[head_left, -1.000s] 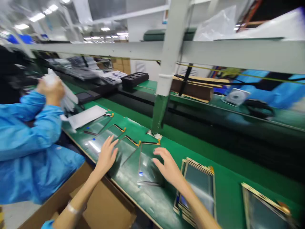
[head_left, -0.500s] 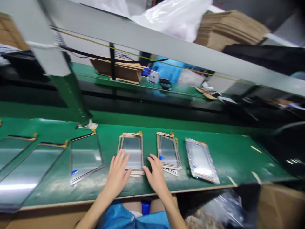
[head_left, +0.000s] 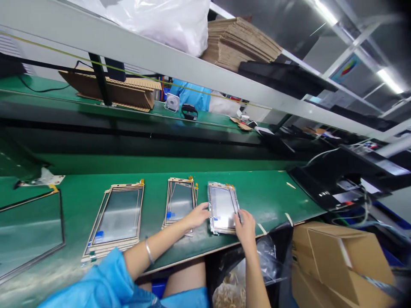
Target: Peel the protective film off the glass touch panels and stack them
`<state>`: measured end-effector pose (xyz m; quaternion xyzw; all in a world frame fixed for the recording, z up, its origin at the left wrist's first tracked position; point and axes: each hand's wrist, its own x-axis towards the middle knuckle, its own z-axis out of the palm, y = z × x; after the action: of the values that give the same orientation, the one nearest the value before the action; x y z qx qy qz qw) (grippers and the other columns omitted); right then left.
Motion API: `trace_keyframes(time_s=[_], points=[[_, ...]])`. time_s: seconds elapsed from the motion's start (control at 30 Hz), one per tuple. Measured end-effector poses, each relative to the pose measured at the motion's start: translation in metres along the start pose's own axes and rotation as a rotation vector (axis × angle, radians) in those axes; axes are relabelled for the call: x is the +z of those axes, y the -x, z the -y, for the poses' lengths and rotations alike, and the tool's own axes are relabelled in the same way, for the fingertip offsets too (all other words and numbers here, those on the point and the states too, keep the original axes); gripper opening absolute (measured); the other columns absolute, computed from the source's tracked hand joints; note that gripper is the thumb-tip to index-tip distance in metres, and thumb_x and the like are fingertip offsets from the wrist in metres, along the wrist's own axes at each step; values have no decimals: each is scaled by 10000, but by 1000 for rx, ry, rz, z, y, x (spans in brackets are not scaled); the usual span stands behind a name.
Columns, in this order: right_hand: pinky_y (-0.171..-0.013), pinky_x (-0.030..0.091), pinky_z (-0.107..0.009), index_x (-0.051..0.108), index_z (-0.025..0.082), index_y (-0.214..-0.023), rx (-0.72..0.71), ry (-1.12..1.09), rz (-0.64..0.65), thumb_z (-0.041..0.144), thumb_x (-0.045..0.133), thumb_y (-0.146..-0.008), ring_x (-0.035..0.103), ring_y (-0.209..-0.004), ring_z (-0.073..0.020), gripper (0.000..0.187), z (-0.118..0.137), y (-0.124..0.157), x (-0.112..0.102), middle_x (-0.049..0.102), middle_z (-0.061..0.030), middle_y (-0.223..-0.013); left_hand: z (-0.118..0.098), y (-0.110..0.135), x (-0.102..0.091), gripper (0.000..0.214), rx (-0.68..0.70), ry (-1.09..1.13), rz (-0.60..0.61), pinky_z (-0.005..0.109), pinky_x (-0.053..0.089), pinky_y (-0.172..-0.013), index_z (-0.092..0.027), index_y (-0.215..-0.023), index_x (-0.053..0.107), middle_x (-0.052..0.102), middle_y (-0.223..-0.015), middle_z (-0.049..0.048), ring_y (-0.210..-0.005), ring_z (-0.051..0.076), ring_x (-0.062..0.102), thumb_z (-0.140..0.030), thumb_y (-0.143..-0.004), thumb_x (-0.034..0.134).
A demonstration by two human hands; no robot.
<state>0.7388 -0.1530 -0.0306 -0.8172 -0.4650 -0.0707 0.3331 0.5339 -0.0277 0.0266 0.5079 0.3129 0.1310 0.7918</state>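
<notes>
Three stacks of thin glass panels lie on the green bench (head_left: 263, 192). The rightmost stack (head_left: 222, 206) is wrapped in clear plastic. My left hand (head_left: 196, 216) touches its left edge, fingers curled against it. My right hand (head_left: 245, 226) grips its lower right corner, thumb on top. The middle stack (head_left: 179, 200) with tan frames lies just left of my left hand. A larger stack (head_left: 119, 216) sits further left. A single dark-edged panel (head_left: 30, 229) lies at the far left.
Cardboard boxes (head_left: 340, 261) stand on the floor at right, beside a clear bag of scraps (head_left: 233, 288) under the bench edge. A black tray (head_left: 324, 188) sits at the bench's right end. A shelf above carries flat cardboard (head_left: 240, 40) and a plastic bag (head_left: 160, 19).
My view swung right along the bench. Both hands moved from the left panels, past the middle stack, onto the plastic-wrapped stack and took hold of its edges.
</notes>
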Motion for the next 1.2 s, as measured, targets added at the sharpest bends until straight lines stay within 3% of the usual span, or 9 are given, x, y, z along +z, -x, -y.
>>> trace_keyframes(time_s=[0.1, 0.23, 0.37, 0.6, 0.87, 1.03, 1.2], points=[[-945, 372, -483, 609, 130, -1033, -13, -37, 11, 459, 387, -872, 505, -1094, -300, 428, -6, 13, 11, 576, -192, -1141, 7, -34, 7, 393, -17, -84, -101, 398, 425, -993, -139, -1247, 513, 517, -1331, 132, -1131, 223, 554, -142, -858, 565], [-939, 373, -479, 607, 148, -1073, -12, -137, 25, 464, 447, -852, 502, -1111, -300, 417, -7, 24, 19, 562, -175, -1194, 18, -52, 3, 323, -63, -175, -155, 442, 496, -877, -153, -1190, 538, 545, -1240, 101, -1049, 226, 576, -253, -884, 569], [-963, 366, -465, 592, 124, -1057, 82, -305, -21, 464, 443, -839, 503, -1105, -293, 431, -12, 19, 17, 564, -193, -1155, 20, -56, 1, 282, -81, -233, -170, 392, 526, -799, -141, -1136, 560, 592, -1119, 81, -947, 195, 604, -282, -891, 562], [-903, 410, -444, 600, 131, -1040, 200, -393, 0, 455, 425, -819, 546, -1008, -280, 429, -23, 8, 20, 609, -168, -1083, 12, -50, 10, 302, -98, -337, -203, 348, 545, -736, -146, -1170, 535, 593, -1106, 82, -884, 173, 617, -304, -913, 527], [-826, 441, -414, 628, 126, -995, 328, -449, 6, 515, 457, -747, 575, -913, -271, 492, -29, -1, 25, 644, -158, -1045, -15, -67, 11, 298, -169, -734, -182, 395, 521, -802, -141, -1115, 574, 606, -1094, 76, -931, 197, 610, -342, -897, 547], [-816, 454, -399, 642, 129, -964, 311, -454, 10, 524, 479, -732, 588, -874, -258, 486, -24, -3, 19, 655, -152, -1010, -31, -68, 19, 305, -91, -943, -204, 433, 492, -868, -161, -1152, 561, 571, -1185, 91, -1023, 217, 579, -322, -893, 553], [-853, 445, -417, 658, 140, -972, 264, -446, 42, 523, 519, -732, 598, -891, -270, 472, -8, 2, 14, 668, -142, -992, -40, -56, 24, 257, 115, -947, -229, 429, 479, -869, -147, -1058, 595, 603, -1106, 79, -990, 205, 585, -339, -894, 546]])
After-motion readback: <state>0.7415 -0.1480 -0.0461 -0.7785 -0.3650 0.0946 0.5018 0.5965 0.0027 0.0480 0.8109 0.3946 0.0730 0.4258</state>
